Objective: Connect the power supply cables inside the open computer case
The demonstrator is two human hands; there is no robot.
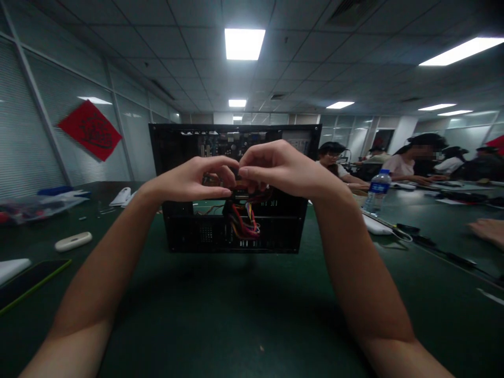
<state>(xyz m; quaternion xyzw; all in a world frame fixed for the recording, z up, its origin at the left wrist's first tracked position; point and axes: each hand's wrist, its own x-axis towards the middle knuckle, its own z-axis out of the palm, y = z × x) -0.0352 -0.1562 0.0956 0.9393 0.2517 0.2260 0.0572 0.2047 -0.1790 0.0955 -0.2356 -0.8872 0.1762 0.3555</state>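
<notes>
Head view, near to far: two bare forearms stretching forward over the dark green table [236, 315], meeting at mid-frame. Left hand [197, 179] curling loosely, fingertips pinching toward the right ones; right hand [275, 167] arching over from the other side, fingers bent and closing on something small and dark at the top of a wire bundle [246, 220], though exactly what is being gripped cannot be made out. Red, yellow and other coloured wires hanging just below both hands, running down into the open black computer case [189, 231] standing upright on the table, circuit boards showing in its upper part behind the fingers. Lying off to the left on the table: a dark phone [27, 283] and a white oblong device [73, 241]. Standing to the right beyond the case: a water bottle [377, 191]. Sitting farther back on the right, other people working at the same table. Hanging on the far left glass wall, a red diamond-shaped decoration [90, 129].
</notes>
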